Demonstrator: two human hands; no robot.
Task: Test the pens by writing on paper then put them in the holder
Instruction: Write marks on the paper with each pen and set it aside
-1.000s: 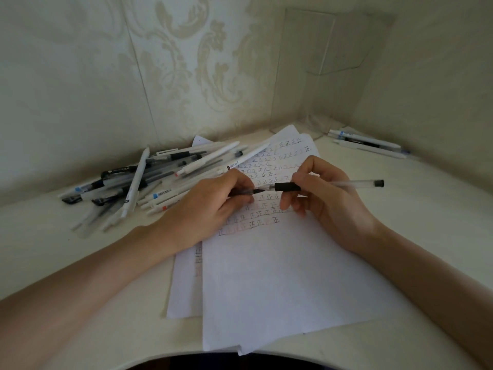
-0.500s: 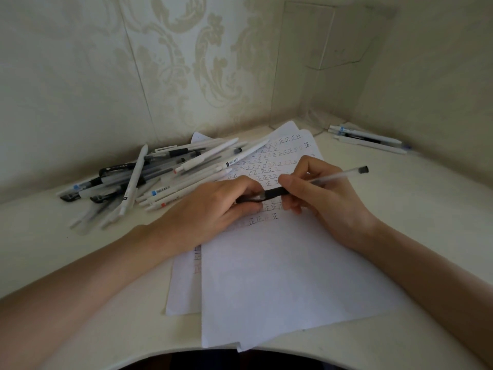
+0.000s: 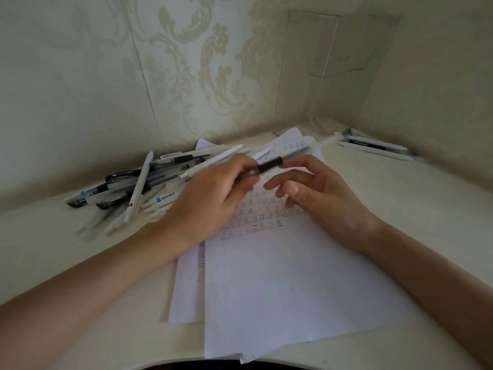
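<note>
— Which step is this, would you say?

— Between the two, I'd judge. The clear pen [image 3: 269, 165] with the black grip is off the paper [image 3: 280, 276]. It is held almost level above the far rows of written characters, with its barrel pointing far and right. Nobody writes with a pen held like that, so I take it this one's test is either over or not begun.

— Who has it?

— The left hand [image 3: 213, 193]. It reaches in from the near left, back upward, with its fingers curled round the pen's left end. The right hand [image 3: 320, 196] holds nothing, and its fingers are loosely spread just under the barrel. I can't tell whether a fingertip touches the barrel, because the pen is blurred.

— And next?

— If it has written well, it needs carrying to the holder and slipping in end first. That calls for a firmer grip further along the barrel. A clear box-like thing [image 3: 301, 76] stands in the far corner of the desk [image 3: 426, 209] and may be the holder, but I can't be sure.

— And the others?

— A pile of pens [image 3: 128, 188] lies to the left, beside the paper. Some loose pens [image 3: 373, 146] lie far right, near that corner.
</note>
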